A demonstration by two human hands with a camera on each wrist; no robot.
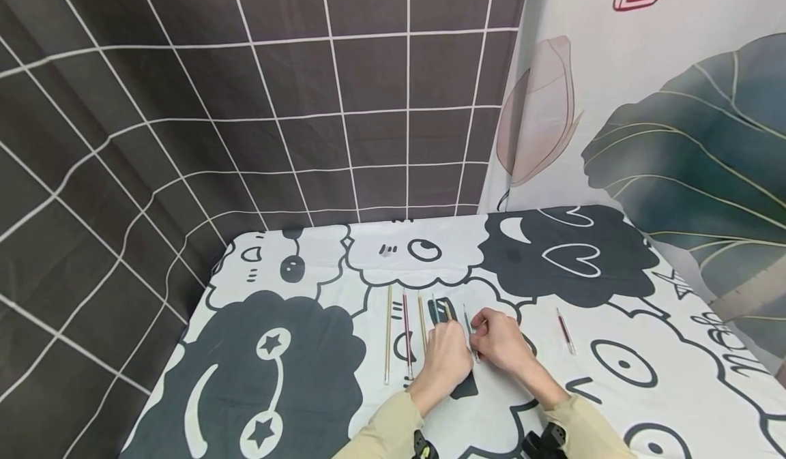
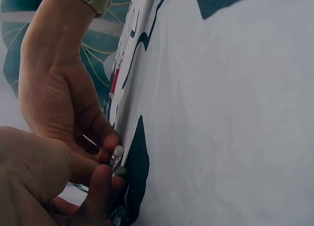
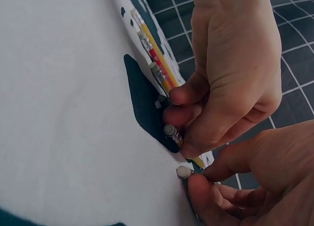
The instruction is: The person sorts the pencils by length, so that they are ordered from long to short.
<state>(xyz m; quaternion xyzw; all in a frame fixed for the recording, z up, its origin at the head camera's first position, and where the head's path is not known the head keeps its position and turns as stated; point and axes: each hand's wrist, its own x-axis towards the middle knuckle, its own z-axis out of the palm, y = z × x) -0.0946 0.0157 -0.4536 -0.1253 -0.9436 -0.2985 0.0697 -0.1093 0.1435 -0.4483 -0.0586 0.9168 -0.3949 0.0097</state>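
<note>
My left hand (image 1: 443, 357) lies over the row, thumb and fingers pinching a yellow pencil (image 3: 179, 138) near its grey eraser end. Beside it, my right hand (image 1: 500, 339) pinches a teal pencil (image 1: 468, 321) whose white eraser (image 3: 183, 172) pokes out at the fingertips. To the left lie a gold pencil (image 1: 388, 336), a red pencil (image 1: 406, 329) and another yellow pencil (image 1: 421, 319), roughly parallel. A green pencil (image 1: 434, 309) is partly hidden by the left hand. In the left wrist view, the right hand (image 2: 59, 84) reaches past the left hand (image 2: 29, 172).
A short red pencil (image 1: 565, 331) lies slanted to the right of the hands. The white tablecloth (image 1: 491, 418) carries dark cartoon drawings. Behind it hangs a dark grid curtain (image 1: 368, 138), with a leaf-print curtain (image 1: 706, 138) at the right.
</note>
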